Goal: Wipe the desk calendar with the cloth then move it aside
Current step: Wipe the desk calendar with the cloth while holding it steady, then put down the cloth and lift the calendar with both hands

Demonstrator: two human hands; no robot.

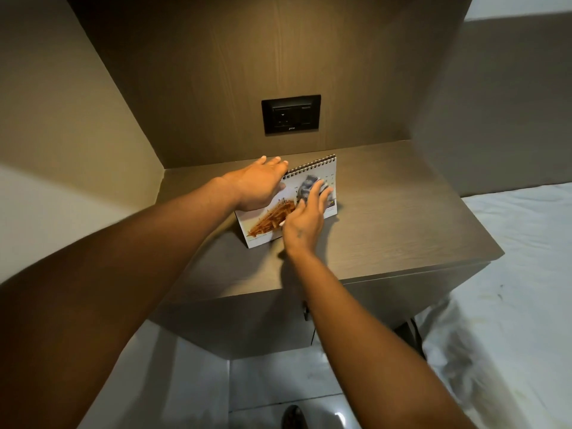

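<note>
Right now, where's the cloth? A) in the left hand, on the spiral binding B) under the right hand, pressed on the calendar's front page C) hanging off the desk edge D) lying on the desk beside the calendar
B: the cloth sits under the right hand against the calendar page, while the left hand steadies the calendar's left side.
</note>
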